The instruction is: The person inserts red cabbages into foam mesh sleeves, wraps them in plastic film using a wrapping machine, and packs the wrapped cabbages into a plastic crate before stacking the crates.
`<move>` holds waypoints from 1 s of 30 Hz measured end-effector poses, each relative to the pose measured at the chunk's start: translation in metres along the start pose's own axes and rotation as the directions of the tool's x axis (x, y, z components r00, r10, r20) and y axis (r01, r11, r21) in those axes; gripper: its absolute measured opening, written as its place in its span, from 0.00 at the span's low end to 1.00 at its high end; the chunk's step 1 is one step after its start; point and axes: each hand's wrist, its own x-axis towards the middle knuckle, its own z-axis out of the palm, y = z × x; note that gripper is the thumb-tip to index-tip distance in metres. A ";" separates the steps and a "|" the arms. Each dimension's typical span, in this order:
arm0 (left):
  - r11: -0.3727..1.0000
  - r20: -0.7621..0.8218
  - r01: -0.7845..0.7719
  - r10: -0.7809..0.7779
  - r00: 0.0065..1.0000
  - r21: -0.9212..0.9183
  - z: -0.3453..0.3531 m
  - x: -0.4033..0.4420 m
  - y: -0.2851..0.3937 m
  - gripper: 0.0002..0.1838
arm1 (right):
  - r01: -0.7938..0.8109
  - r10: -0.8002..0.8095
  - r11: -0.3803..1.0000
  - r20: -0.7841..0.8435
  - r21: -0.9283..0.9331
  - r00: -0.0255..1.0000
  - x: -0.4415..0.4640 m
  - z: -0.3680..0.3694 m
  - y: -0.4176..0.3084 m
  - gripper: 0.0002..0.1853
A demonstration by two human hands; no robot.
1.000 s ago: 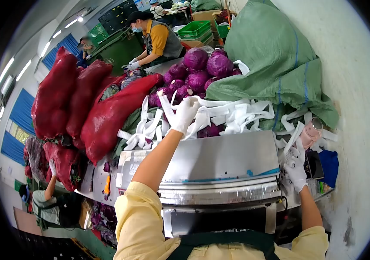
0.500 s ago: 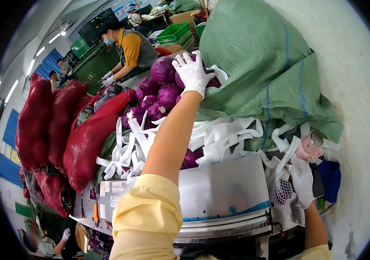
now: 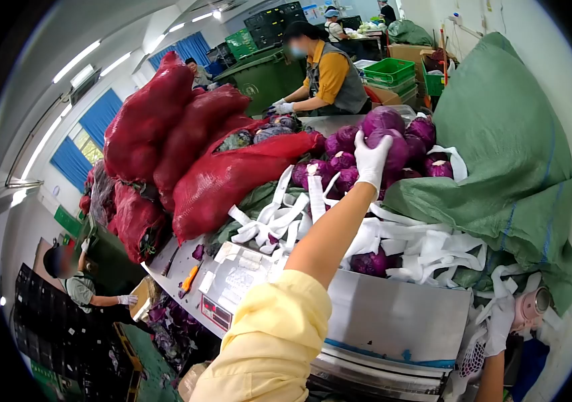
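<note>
My left hand (image 3: pixel 372 161), in a white glove, reaches forward and grips a purple cabbage (image 3: pixel 398 151) on the pile. More purple cabbages (image 3: pixel 383 120) lie around it. At the lower right, my gloved right hand (image 3: pixel 499 326) is closed by a white foam net (image 3: pixel 472 355) and seems to hold it; the fingers are partly hidden. Right beside that hand is a pink metal cup (image 3: pixel 531 307). White foam strips (image 3: pixel 426 251) lie heaped between the cabbages and a metal-topped machine (image 3: pixel 400 311).
Red mesh sacks (image 3: pixel 232 181) stand at the left, a large green woven sack (image 3: pixel 500 134) at the right. An orange-handled knife (image 3: pixel 189 280) lies by a scale (image 3: pixel 229 285). A co-worker (image 3: pixel 331 74) in gloves works across the table; another person (image 3: pixel 85 288) stands lower left.
My left hand has gone from lying spread on top of the cabbages to gripping one. The view has swung left, so everything appears further right. My right hand stays near the cup.
</note>
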 end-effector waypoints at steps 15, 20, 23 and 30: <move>0.518 0.034 -0.076 0.089 0.995 0.852 -0.384 -0.149 0.097 0.50 | 0.026 0.102 0.588 0.107 -0.808 0.989 0.000 -0.009 -0.008 0.24; 0.503 -0.102 0.047 0.083 0.991 0.863 -0.439 -0.189 0.057 0.51 | 0.280 -0.406 0.334 0.131 -0.900 0.905 0.049 -0.039 0.100 0.19; 0.447 -0.070 0.040 0.051 0.996 0.894 -0.451 -0.220 0.050 0.45 | 0.207 -0.336 0.583 -0.002 -0.786 0.942 0.026 -0.013 0.003 0.16; 0.860 0.092 0.062 -0.126 0.988 0.507 -0.479 -0.213 -0.009 0.45 | 0.361 -0.468 0.828 -0.174 -0.430 0.866 -0.097 0.013 -0.196 0.09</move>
